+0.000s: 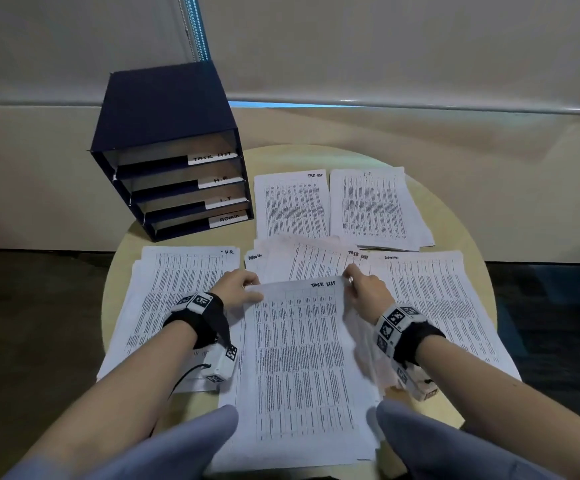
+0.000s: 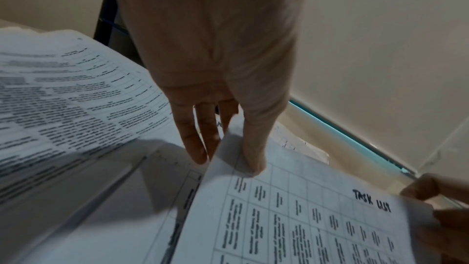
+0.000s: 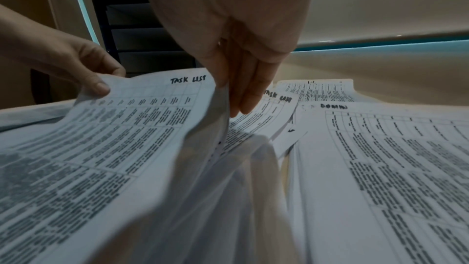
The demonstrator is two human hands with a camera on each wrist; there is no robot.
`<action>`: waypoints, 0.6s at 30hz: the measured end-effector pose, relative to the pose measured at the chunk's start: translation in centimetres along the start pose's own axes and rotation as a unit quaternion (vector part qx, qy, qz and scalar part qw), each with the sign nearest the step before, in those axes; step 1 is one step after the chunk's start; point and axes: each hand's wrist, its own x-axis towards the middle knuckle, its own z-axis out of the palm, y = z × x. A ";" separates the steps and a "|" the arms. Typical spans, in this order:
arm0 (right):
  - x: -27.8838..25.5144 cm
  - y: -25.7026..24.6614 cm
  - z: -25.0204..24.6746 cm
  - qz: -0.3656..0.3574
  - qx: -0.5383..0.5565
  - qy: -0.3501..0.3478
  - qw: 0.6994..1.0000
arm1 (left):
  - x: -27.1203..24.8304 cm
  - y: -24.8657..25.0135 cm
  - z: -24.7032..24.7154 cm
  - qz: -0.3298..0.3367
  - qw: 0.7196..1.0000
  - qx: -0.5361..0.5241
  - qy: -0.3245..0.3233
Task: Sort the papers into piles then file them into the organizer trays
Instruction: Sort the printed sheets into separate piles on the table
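A printed sheet marked TASK LIST [image 1: 299, 358] is lifted off the unsorted stack [image 1: 302, 258] at the table's middle. My left hand [image 1: 243, 284] pinches its top left corner, thumb on top [image 2: 251, 160]. My right hand [image 1: 357, 284] pinches its top right edge [image 3: 223, 95]. Sorted piles lie around: H-R pile [image 1: 174, 299] at left, ADMIN pile [image 1: 430, 306] at right, TASK LIST pile [image 1: 292, 206] and I-T pile [image 1: 375, 206] at the back. The dark blue organizer [image 1: 174, 150] stands back left, trays labelled TASK LIST, H-R, I-T, ADMIN.
The round light wooden table [image 1: 454, 216] is nearly covered with paper; piles overhang its front edges. A beige wall and a window blind [image 1: 385, 64] stand behind it. My knees [image 1: 191, 441] are at the table's front.
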 end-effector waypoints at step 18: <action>0.0 1.1 0.3 0.019 -0.070 0.027 0.997 | 0.3 0.5 -0.1 -0.003 0.991 -0.133 0.028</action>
